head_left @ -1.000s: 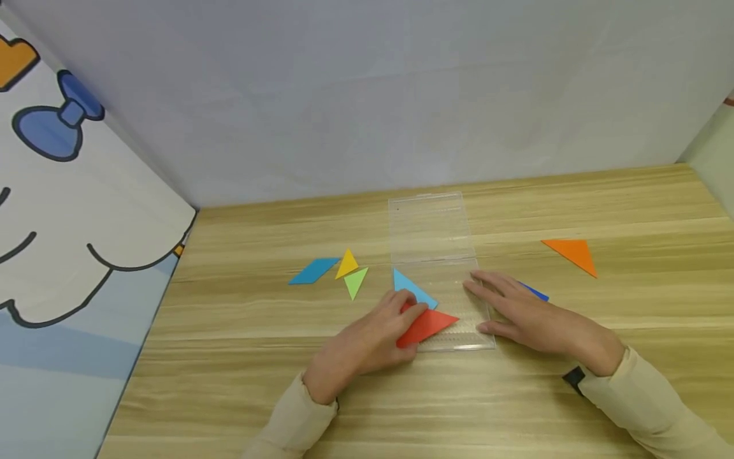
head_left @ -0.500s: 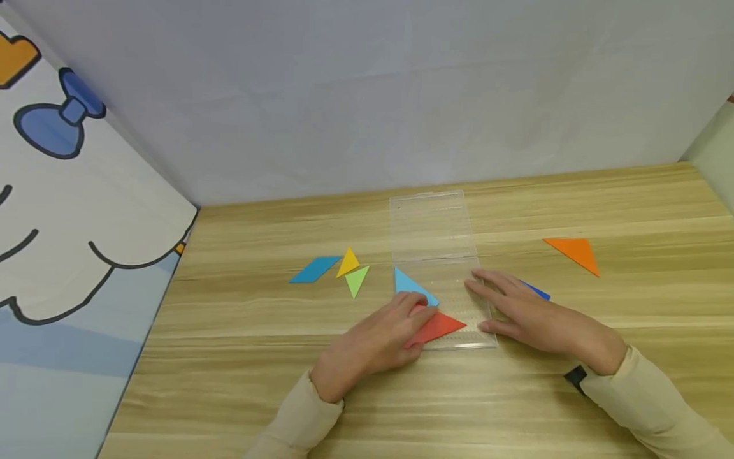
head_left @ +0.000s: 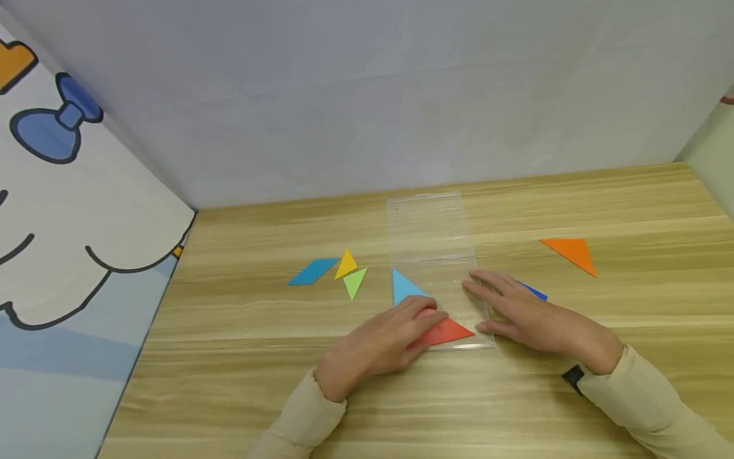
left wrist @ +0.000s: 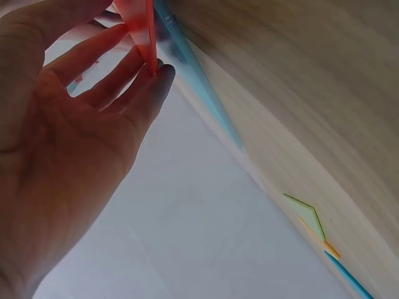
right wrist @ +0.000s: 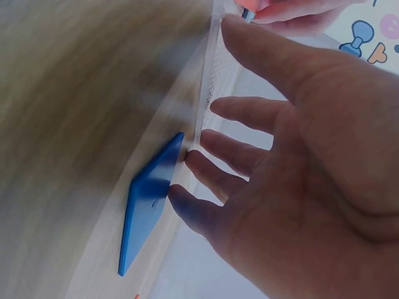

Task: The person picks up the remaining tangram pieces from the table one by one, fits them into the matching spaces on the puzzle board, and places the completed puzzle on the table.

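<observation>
My left hand (head_left: 384,338) holds a red triangular tangram piece (head_left: 453,331) low over the front half of a clear plastic case (head_left: 432,229), which lies unfolded on the table. In the left wrist view the fingers (left wrist: 112,87) and thumb have the red piece between them. A light blue triangle (head_left: 403,288) lies in the case's front half, partly covered by that hand. With fingers spread, my right hand (head_left: 533,320) rests at the case's right edge. Beside it is a dark blue piece (right wrist: 149,202), mostly hidden in the head view.
Left of the case lie a blue parallelogram (head_left: 313,271), a small yellow triangle (head_left: 346,265) and a small green triangle (head_left: 355,282). An orange triangle (head_left: 575,254) lies on the right of the wooden table (head_left: 241,370). A pale wall (head_left: 401,95) stands behind it.
My left hand has moved a little to the right with the red triangle, now covering more of the light blue one. The right hand stays in place.
</observation>
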Motion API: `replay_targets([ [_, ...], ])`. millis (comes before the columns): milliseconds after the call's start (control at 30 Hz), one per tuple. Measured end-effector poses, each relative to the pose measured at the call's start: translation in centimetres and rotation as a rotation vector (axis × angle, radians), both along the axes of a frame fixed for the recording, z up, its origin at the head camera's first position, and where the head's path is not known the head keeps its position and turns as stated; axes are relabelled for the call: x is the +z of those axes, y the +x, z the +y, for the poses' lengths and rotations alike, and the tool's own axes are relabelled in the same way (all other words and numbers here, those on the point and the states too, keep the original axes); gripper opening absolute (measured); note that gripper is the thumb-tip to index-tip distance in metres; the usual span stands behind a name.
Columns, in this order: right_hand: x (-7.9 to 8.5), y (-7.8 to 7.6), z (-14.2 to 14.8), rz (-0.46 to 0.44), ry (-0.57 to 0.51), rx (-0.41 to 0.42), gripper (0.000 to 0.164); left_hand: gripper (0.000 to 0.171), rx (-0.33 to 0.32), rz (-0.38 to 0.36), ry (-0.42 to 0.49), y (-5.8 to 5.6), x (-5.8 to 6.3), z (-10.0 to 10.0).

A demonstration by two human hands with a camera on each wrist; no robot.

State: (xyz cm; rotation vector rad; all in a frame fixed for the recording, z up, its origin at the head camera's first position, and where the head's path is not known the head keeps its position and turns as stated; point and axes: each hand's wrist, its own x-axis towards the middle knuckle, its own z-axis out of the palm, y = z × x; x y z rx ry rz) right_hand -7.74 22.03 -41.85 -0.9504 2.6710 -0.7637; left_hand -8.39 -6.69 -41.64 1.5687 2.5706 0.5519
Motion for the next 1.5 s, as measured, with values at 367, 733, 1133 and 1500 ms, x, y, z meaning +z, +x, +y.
replay_targets([
  [367,-0.1,-0.1,-0.1,0.008,0.006,0.009,0.065,0.037,0.016,-0.070,-0.012,0.1,-0.3,0.3],
  [733,0.0,-0.2,-0.2,0.016,0.005,0.004,0.068,0.043,0.053,-0.173,-0.127,0.3,-0.2,0.9],
  [1133,-0.4,0.0,0.0,0.051,0.004,0.005,0.068,0.042,0.078,0.024,-0.120,0.8,-0.1,0.9],
  [1500,-0.2,0.0,-0.1,0.058,0.005,0.006,0.068,0.034,0.032,0.055,-0.035,0.6,-0.1,0.7],
])
